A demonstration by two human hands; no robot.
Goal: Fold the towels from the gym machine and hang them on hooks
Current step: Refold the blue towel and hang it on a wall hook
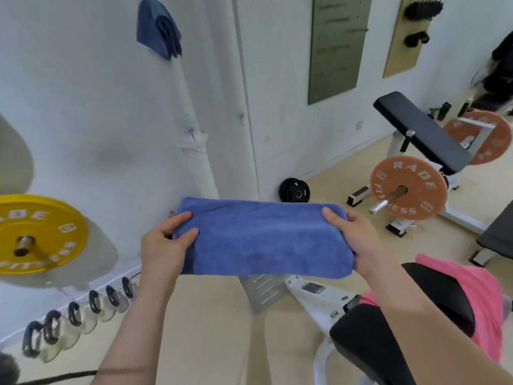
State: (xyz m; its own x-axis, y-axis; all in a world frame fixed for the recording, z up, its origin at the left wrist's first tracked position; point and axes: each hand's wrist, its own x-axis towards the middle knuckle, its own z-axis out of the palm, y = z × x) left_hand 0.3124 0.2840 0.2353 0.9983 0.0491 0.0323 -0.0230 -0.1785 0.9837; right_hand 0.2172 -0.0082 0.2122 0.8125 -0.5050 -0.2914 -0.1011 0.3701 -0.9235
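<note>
A blue towel (263, 237), folded into a wide band, stretches between my hands at chest height in front of the white wall. My left hand (163, 243) grips its left end, thumb on top. My right hand (352, 237) grips its right end the same way. Another blue towel (158, 29) hangs folded high on the wall at the upper left. Two bare metal hooks (192, 132) (241, 118) stick out of the wall above the held towel. A pink towel (472, 298) lies draped over the black padded gym machine (388, 343) at the lower right.
A yellow weight plate (41, 234) on a peg juts from the wall at left. Several kettlebells (75, 320) line the floor below it. An orange plate (408, 187) on a black bench machine (422, 132) stands at right. A small black plate (294, 190) leans at the wall base.
</note>
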